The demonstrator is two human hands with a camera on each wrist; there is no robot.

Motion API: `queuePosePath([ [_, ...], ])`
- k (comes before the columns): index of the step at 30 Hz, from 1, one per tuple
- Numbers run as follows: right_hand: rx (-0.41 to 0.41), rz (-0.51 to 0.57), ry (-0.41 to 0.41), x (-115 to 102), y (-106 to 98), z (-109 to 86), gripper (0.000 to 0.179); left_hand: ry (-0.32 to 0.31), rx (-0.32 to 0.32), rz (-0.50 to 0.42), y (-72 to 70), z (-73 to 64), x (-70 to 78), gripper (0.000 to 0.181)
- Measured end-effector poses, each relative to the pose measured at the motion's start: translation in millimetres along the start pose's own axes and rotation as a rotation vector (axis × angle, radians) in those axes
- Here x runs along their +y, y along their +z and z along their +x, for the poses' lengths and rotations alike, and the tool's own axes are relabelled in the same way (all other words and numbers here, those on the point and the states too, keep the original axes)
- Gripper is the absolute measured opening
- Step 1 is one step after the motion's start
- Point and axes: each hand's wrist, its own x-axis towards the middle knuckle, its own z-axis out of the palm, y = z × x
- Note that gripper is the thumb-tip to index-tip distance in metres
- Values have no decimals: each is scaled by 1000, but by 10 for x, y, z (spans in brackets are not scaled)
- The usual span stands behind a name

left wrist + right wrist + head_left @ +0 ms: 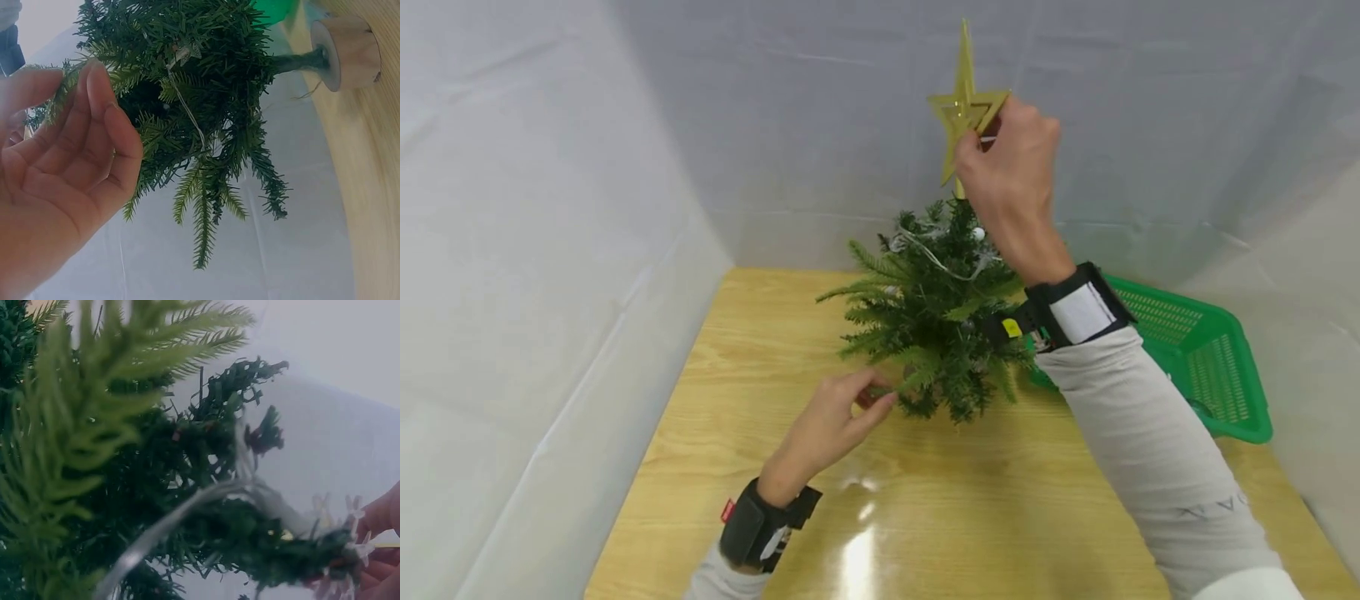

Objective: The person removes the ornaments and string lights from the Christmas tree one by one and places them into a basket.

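A small artificial Christmas tree [940, 308] stands upright on the table, its round wooden base [356, 53] showing in the left wrist view. My right hand [1015, 167] pinches the lower right side of a gold star tree topper [958, 108]. The star is upright, with its short stem right at the tip of the tree. Low on the tree's left side, my left hand [835, 417] has a branch tip [62, 97] between thumb and curled fingers. In the right wrist view, green branches hide most of the right hand [381, 537].
Behind the tree to the right sits a green plastic basket [1217, 367], partly hidden by my right arm. A clear light-string wire [936, 258] winds through the upper branches. White sheeting [812, 125] rises behind and beside the wooden table [722, 467].
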Motion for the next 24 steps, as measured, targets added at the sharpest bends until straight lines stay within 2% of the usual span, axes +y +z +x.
queuePosePath([
  [7,76,105,-68,61,-43,13,21,-12,3,2,2,10,-9,15],
  [11,91,224,-89,107,-110,36,19,-26,6,3,-3,14,4,15],
  [17,114,489,10,250,-278,69,20,-27,-4,1,-7,14,-16,13],
  [24,94,964,111,424,-504,70,22,-57,-6,0,-20,20,-38,10],
])
